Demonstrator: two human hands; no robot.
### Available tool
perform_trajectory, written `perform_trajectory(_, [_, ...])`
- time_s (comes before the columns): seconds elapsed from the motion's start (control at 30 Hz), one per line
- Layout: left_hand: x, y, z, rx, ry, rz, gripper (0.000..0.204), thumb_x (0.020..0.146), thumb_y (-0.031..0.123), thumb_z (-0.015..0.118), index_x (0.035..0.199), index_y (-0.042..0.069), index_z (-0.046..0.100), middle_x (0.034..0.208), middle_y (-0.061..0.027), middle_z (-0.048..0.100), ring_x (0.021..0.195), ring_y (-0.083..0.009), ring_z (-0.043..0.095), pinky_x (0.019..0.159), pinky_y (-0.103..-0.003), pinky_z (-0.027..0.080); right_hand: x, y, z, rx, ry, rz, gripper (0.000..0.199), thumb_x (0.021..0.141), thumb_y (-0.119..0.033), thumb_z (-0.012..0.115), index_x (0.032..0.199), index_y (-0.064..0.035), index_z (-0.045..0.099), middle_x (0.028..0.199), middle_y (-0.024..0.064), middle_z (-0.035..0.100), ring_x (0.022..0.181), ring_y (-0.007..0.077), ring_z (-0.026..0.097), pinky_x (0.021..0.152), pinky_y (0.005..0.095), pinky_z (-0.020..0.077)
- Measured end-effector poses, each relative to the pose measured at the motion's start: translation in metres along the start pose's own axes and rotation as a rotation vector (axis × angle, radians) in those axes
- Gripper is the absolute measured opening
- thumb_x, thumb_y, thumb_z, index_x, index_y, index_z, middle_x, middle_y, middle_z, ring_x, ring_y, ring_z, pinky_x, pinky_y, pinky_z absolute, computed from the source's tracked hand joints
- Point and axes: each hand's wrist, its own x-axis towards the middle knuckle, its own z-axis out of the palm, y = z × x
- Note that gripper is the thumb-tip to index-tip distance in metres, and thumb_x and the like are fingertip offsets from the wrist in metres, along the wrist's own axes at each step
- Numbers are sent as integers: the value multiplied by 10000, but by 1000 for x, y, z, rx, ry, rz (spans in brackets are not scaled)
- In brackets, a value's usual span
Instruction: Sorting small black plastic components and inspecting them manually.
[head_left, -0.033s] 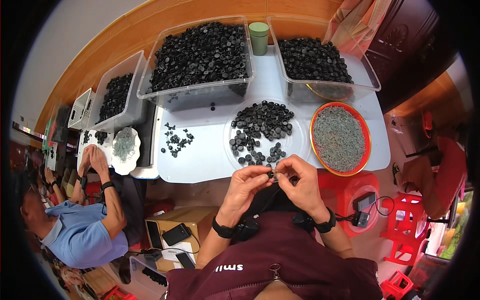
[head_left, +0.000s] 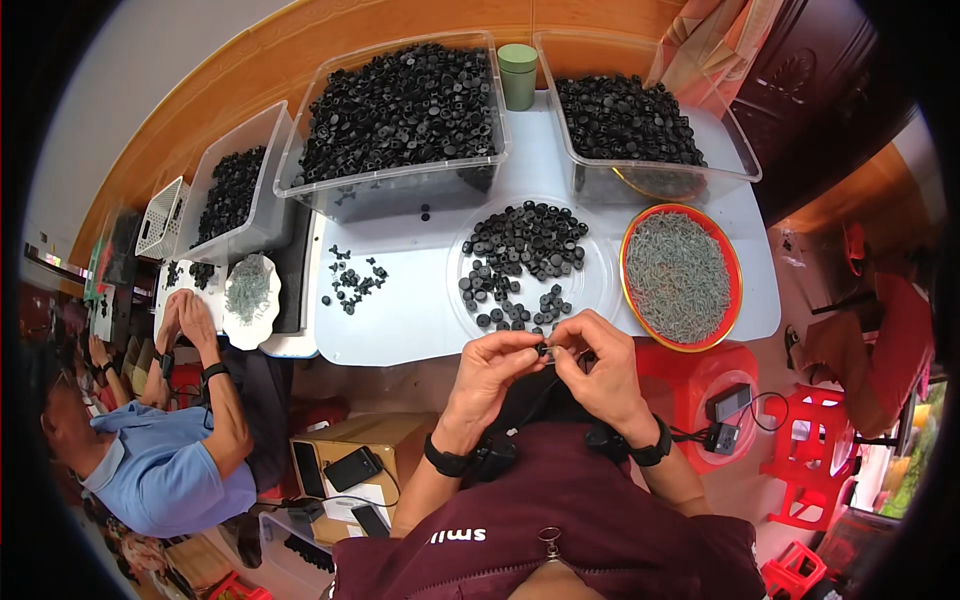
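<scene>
Just in front of the table's near edge, my two hands meet at the fingertips. My left hand [head_left: 487, 378] is closed in a pinch on a small round black plastic part [head_left: 543, 349]. My right hand [head_left: 603, 368] is also pinched, its fingertips against that part; what it grips is too small and hidden to name. Beyond them a clear round tray [head_left: 600, 285] bears many loose black plastic parts [head_left: 527, 240]. To its right stands a red, gold-rimmed bowl [head_left: 738, 270] filled with small grey metal screws [head_left: 677, 275].
Clear bins [head_left: 400, 178] of black parts line the back, beside a green canister [head_left: 518, 75]. Small black pieces [head_left: 355, 284] lie left of the tray. On the left, a person in a blue shirt [head_left: 170, 465] works by a white dish [head_left: 245, 330]. A red stool [head_left: 680, 385] stands below the bowl.
</scene>
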Motion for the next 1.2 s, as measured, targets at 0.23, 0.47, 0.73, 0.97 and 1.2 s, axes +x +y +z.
perform_trajectory(0.23, [-2, 0, 4, 168, -12, 123, 173, 791, -43, 631, 964, -37, 635, 919, -123, 651, 826, -170, 646, 770, -283, 547, -4, -1, 4, -175, 0, -147, 150, 711, 84, 593, 838, 19, 547, 733, 96, 537, 637, 191, 599, 542, 271, 492])
perform_trajectory(0.47, [-5, -11, 4, 144, 18, -5, 156, 813, -4, 627, 967, -28, 614, 905, -109, 646, 820, -153, 643, 761, -272, 555, -14, 12, 1, -96, -7, -50, 116, 732, 65, 622, 816, 11, 565, 757, 62, 568, 651, 120, 579, 573, 222, 458])
perform_trajectory(0.73, [4, -19, 6, 68, 42, -4, 150, 848, 64, 612, 987, 8, 595, 843, -56, 646, 764, -108, 637, 704, -233, 548, -19, 29, 5, 123, 108, 35, 158, 720, 23, 678, 863, 3, 613, 838, 62, 593, 734, 123, 595, 636, 237, 487])
perform_trajectory(0.97, [12, 4, 11, 426, 132, 83, 103, 851, 68, 606, 912, -8, 641, 833, -70, 659, 707, -109, 628, 653, -214, 520, -21, 45, 5, 307, 180, 67, 161, 748, 56, 650, 898, 24, 601, 895, 52, 563, 799, 105, 580, 670, 213, 485])
perform_trajectory(1.2, [56, 32, -2, 1197, 378, 529, 211, 698, 17, 682, 899, -34, 644, 789, -106, 639, 669, -175, 610, 614, -279, 478, -26, 52, 0, 458, 161, 180, 170, 780, 101, 593, 936, 45, 556, 904, 54, 524, 792, 115, 590, 725, 227, 514])
